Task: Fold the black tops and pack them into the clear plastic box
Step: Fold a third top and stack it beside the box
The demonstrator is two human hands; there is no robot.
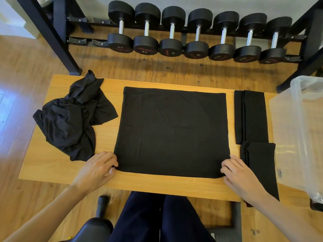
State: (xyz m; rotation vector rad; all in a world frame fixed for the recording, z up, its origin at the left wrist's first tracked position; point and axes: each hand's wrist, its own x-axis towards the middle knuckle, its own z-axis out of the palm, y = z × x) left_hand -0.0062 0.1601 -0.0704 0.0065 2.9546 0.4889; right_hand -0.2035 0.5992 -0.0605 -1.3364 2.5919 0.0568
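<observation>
A black top (pixel 172 131) lies flat as a large rectangle in the middle of the wooden table (pixel 157 184). My left hand (pixel 99 169) pinches its near left corner. My right hand (pixel 239 173) pinches its near right corner. A crumpled heap of black tops (pixel 75 117) sits at the table's left. Two folded black tops lie at the right, one farther (pixel 250 117) and one nearer (pixel 260 165), the nearer partly under my right wrist. The clear plastic box (pixel 300 133) stands off the table's right end and looks empty.
A rack of several black dumbbells (pixel 197 34) stands on the wooden floor behind the table, with black frame legs (pixel 52 37) at both sides. My dark-trousered legs (pixel 157 217) are at the near edge, beside a black chair part (pixel 97 226).
</observation>
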